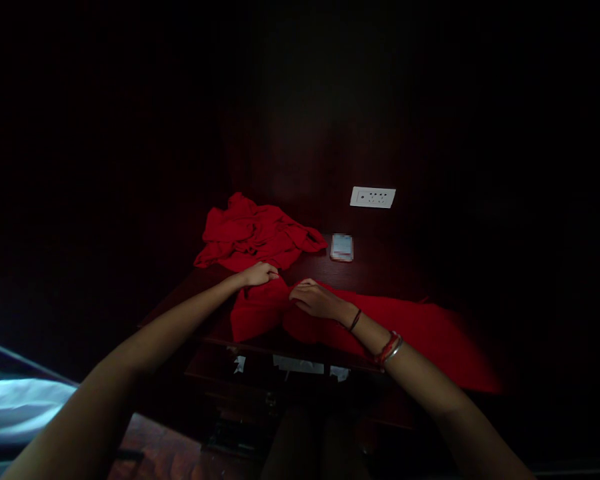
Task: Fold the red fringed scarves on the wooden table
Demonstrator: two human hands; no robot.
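A red cloth (410,320), perhaps a garment, lies spread along the front of the dark wooden table, and its right end fades into shadow. My left hand (261,274) is closed on the upper edge of its left part, thumb and fingers pinched together. Just to the right, my right hand (314,297) has its fingers bent together on the same cloth, gripping it near the narrow middle. Behind my left hand a second red cloth (255,230) is heaped in loose folds. Exactly what the fingertips pinch is hard to see in the dim light.
A phone (342,247) with a lit screen lies at the back of the table (310,270). Above it, a white wall socket (373,197) is set in the dark panel. White paper pieces (298,365) show below the front edge. Pale bedding (25,413) is at the lower left.
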